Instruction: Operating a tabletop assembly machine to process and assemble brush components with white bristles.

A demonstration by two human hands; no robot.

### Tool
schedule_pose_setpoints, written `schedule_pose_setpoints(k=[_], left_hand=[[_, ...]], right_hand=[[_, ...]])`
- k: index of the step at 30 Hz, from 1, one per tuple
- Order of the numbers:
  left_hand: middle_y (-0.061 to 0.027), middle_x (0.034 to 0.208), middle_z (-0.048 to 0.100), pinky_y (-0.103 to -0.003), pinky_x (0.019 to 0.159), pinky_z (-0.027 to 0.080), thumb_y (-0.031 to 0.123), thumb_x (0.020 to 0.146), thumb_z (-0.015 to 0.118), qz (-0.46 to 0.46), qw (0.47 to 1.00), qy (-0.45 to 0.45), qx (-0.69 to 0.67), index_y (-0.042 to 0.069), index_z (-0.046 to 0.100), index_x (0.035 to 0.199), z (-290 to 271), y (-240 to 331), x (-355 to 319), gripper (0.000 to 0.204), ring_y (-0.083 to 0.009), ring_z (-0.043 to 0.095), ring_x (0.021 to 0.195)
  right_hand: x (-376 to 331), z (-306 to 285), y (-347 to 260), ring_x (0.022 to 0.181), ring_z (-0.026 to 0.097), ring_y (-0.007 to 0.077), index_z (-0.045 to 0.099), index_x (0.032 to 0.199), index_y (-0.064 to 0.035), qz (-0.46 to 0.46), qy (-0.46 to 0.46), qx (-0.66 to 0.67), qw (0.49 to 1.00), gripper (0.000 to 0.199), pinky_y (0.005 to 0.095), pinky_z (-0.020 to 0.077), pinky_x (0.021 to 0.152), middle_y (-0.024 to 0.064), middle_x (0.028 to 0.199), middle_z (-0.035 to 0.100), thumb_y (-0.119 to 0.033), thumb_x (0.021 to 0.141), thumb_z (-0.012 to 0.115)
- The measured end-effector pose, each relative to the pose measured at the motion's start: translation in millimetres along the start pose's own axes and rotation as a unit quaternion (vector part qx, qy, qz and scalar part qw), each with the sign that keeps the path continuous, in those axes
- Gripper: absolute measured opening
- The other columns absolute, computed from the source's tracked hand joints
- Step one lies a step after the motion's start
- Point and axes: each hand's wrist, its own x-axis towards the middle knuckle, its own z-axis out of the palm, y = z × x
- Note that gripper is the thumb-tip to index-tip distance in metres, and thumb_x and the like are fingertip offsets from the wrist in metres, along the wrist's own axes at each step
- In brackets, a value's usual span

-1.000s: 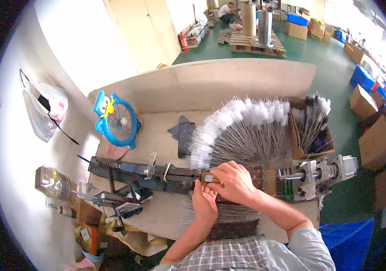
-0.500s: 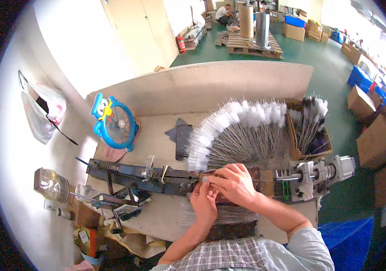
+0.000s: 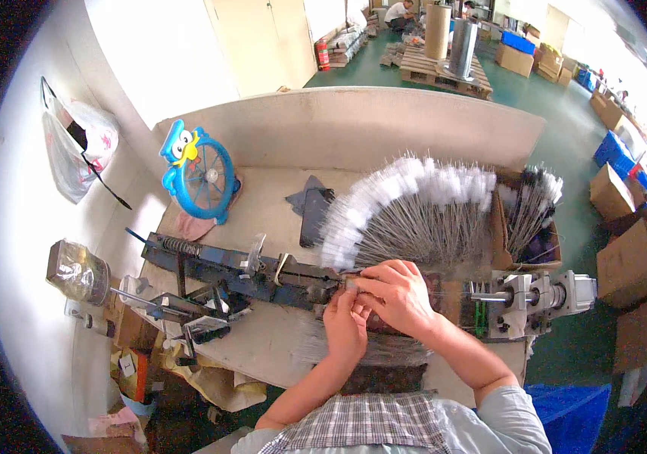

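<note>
My left hand (image 3: 346, 325) and my right hand (image 3: 396, 296) meet at the middle of a long dark metal bench machine (image 3: 293, 276). Both are closed, fingertips pinched together over a small piece that the fingers mostly hide; I cannot make out its kind. Just beyond them, a wide fan of wire-stemmed brushes (image 3: 422, 193) lies on the table, white bristle heads pointing away from me. A bundle of thin wires (image 3: 384, 354) rests under my forearms. To the right of my hands stands the machine's spindle end (image 3: 524, 295), with a metal shaft aimed toward them.
A cardboard box (image 3: 524, 234) of more brushes stands at the right. A blue cartoon-shaped fan (image 3: 206, 178) and a dark phone (image 3: 316, 216) occupy the left of the table (image 3: 263, 185). A low board (image 3: 354, 125) edges the back. A motor (image 3: 77, 272) juts out at the left.
The whole view has shifted slightly with my head. My hands stay together at the same spot on the machine, fingers still pinched.
</note>
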Motion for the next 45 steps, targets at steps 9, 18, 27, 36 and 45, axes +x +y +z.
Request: schedule_pose_setpoints(k=[9, 18, 27, 36, 45], left_hand=[[-0.0034, 0.093, 0.059, -0.030, 0.084, 0.042, 0.025, 0.092, 0.044, -0.051, 0.996, -0.013, -0.079, 0.006, 0.054, 0.098, 0, 8, -2, 0.023, -0.0149, 0.056, 0.089], [-0.0024, 0.087, 0.056, -0.025, 0.067, 0.046, 0.010, 0.085, 0.053, 0.013, 1.000, 0.005, 0.012, 0.005, 0.051, 0.091, 18, 8, -6, 0.008, -0.0128, 0.056, 0.078], [-0.0072, 0.092, 0.058, -0.028, 0.075, 0.049, 0.003, 0.083, 0.053, 0.001, 1.000, 0.031, 0.003, 0.003, 0.051, 0.093, 14, 5, -6, 0.010, -0.0161, 0.059, 0.086], [-0.0056, 0.091, 0.058, -0.029, 0.077, 0.049, 0.003, 0.083, 0.054, 0.005, 1.000, 0.020, 0.017, 0.004, 0.052, 0.092, 13, 2, -3, 0.009, -0.0170, 0.059, 0.087], [-0.0099, 0.095, 0.058, -0.038, 0.082, 0.048, 0.027, 0.090, 0.048, -0.032, 0.999, -0.016, 0.006, 0.003, 0.052, 0.099, 10, 12, -2, 0.027, -0.0220, 0.058, 0.085]], right_hand=[[-1, 19, -14, 0.087, 0.059, 0.0194, 0.066, 0.095, -0.0069, 0.043, 0.075, -0.032, 0.996, 0.038, 0.0351, 0.0429, 0.078, 0.0014, 0.088, 0.065, -0.021, 0.060, 0.073], [-12, 4, -8, 0.090, 0.056, 0.0187, 0.066, 0.091, -0.0144, 0.019, 0.062, -0.048, 0.997, 0.026, 0.0357, 0.0425, 0.079, -0.0009, 0.095, 0.061, -0.023, 0.066, 0.067], [-14, 5, -8, 0.086, 0.058, 0.0194, 0.069, 0.087, -0.0139, 0.037, 0.067, -0.013, 0.997, 0.024, 0.0349, 0.0437, 0.077, 0.0000, 0.093, 0.063, -0.017, 0.064, 0.071], [-11, 2, -3, 0.082, 0.059, 0.0196, 0.069, 0.086, -0.0125, 0.035, 0.073, -0.013, 0.997, 0.022, 0.0339, 0.0442, 0.074, 0.0006, 0.090, 0.064, -0.016, 0.064, 0.072], [-7, -24, -5, 0.085, 0.055, 0.0188, 0.064, 0.086, -0.0105, 0.031, 0.016, -0.081, 0.996, 0.022, 0.0347, 0.0419, 0.076, 0.0001, 0.082, 0.060, -0.020, 0.066, 0.066]])
